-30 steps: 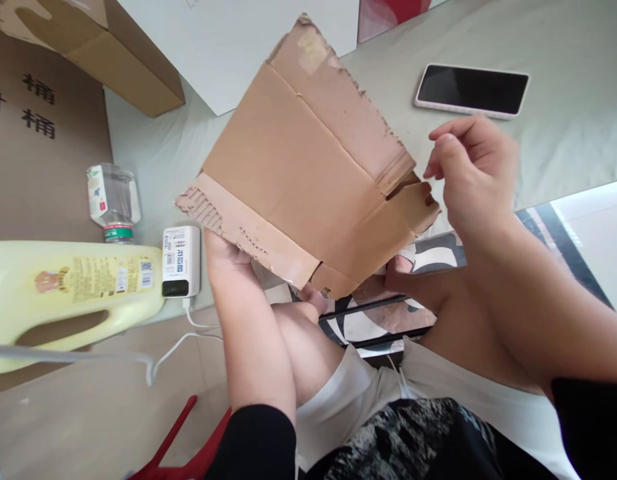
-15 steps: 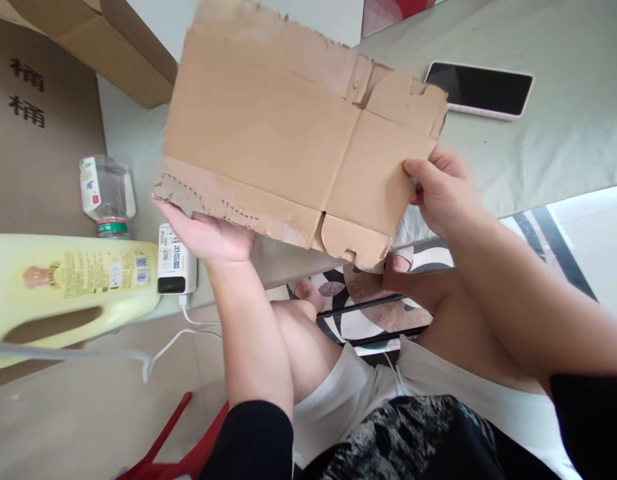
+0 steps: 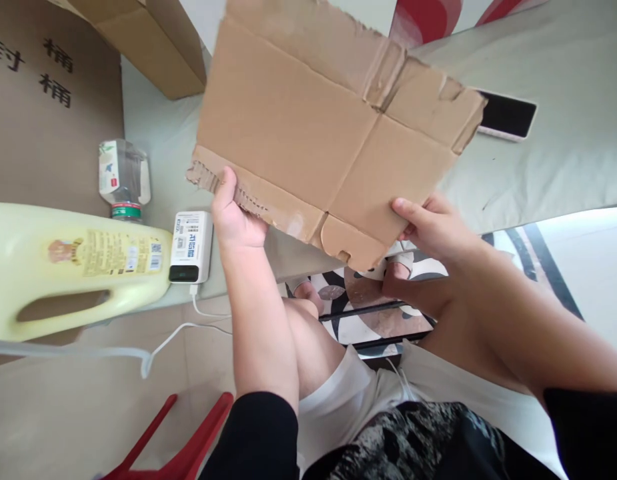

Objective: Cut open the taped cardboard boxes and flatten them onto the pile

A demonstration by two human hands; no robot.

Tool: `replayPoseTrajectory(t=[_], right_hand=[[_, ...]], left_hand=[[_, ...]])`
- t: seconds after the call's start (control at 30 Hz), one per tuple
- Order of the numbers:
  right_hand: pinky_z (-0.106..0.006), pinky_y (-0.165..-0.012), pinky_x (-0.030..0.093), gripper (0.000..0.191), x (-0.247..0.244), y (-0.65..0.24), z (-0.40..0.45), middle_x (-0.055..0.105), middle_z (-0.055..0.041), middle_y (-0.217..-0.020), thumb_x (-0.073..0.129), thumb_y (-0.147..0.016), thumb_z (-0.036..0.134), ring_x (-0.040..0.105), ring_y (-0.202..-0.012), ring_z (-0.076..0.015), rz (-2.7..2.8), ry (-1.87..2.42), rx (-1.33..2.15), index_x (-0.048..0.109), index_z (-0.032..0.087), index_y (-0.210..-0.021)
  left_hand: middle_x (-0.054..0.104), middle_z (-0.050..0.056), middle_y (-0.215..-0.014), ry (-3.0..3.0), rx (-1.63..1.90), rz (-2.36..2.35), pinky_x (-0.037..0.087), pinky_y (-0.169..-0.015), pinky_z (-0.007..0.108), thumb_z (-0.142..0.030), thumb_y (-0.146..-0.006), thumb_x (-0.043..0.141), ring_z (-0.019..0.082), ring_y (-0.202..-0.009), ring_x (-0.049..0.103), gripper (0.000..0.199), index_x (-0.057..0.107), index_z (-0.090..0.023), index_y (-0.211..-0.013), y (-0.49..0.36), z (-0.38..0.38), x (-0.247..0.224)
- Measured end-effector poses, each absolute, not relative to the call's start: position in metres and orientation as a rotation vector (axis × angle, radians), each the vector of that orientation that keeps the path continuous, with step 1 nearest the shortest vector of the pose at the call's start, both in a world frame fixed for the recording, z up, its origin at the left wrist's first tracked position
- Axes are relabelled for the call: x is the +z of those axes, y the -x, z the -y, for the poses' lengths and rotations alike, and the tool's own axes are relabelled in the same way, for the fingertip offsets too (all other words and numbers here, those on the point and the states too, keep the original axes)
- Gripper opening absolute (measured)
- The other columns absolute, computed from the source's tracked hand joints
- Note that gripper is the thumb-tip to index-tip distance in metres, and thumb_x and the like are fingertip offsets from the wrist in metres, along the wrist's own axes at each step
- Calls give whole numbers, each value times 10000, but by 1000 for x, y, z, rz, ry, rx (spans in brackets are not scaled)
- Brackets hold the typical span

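A flattened piece of brown cardboard (image 3: 293,113), creased and torn along its edges, is held up at a tilt between both hands. My left hand (image 3: 238,217) grips its lower left edge, thumb on the near face and the other fingers hidden behind. On the right, my right hand (image 3: 433,223) pinches the lower right edge, its thumb lying on the face. Behind the cardboard's right corner lies a phone (image 3: 511,117) with a dark screen, partly covered. Left of my left hand is a white power bank (image 3: 192,240) with a cable plugged in.
A yellow jug (image 3: 53,267) and a clear plastic bottle (image 3: 125,177) lie on the left of the cloth-covered table (image 3: 578,153). Cardboard boxes (image 3: 153,47) stand at the upper left. A white cable (image 3: 188,327) hangs near a red plastic chair (image 3: 188,447).
My left thumb has come over onto the cardboard's face, where before the palm supported it from below. My right hand has slid lower along the edge. The view has shifted slightly.
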State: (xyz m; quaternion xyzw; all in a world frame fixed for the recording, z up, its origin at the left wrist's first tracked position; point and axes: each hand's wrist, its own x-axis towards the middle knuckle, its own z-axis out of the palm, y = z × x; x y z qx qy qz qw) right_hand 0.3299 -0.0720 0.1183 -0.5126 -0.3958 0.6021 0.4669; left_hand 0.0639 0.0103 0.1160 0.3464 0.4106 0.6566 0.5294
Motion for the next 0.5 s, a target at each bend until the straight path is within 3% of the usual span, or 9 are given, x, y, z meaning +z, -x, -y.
replayPoseTrajectory(t=[0.13,0.23,0.33,0.4,0.5], right_hand=[[-254,-317,252,484,130,-328,85,402,68,-405,839,-623,591,311,-314,-80,824,1268,1485,529,221,-650],[-286,-328,212,444,137,-347,101,257,79,-372,778,-683,563,209,-308,-82,787,1282,1372,476,243,-626],[-305,-364,179,367,145,-377,119,354,44,-478,800,-632,525,223,-376,-86,703,1384,1202,552,262,-698],[-295,-398,106,325,150,-403,129,479,-15,-649,838,-538,408,301,-467,-97,575,1479,970,581,264,-676],[-293,-455,94,264,153,-451,143,512,-50,-778,779,-450,202,413,-587,-125,427,1542,633,587,272,-617]], left_hand=[[694,38,-1269,-837,1614,-880,510,-1079,380,-725,-860,457,244,-1398,516,511,657,-314,-1089,-62,0,132],[677,16,-1270,-648,1591,-798,548,-956,349,-702,-923,325,230,-1378,522,516,613,-319,-1113,-54,9,144],[667,25,-1261,-528,1611,-777,547,-885,327,-651,-941,300,230,-1343,549,479,590,-296,-1079,-46,12,146],[666,47,-1275,-561,1618,-787,548,-893,337,-657,-923,335,246,-1335,558,475,598,-287,-1062,-43,12,144],[652,38,-1331,-548,1604,-736,555,-860,331,-621,-925,350,243,-1303,578,449,626,-284,-1033,-46,10,142]])
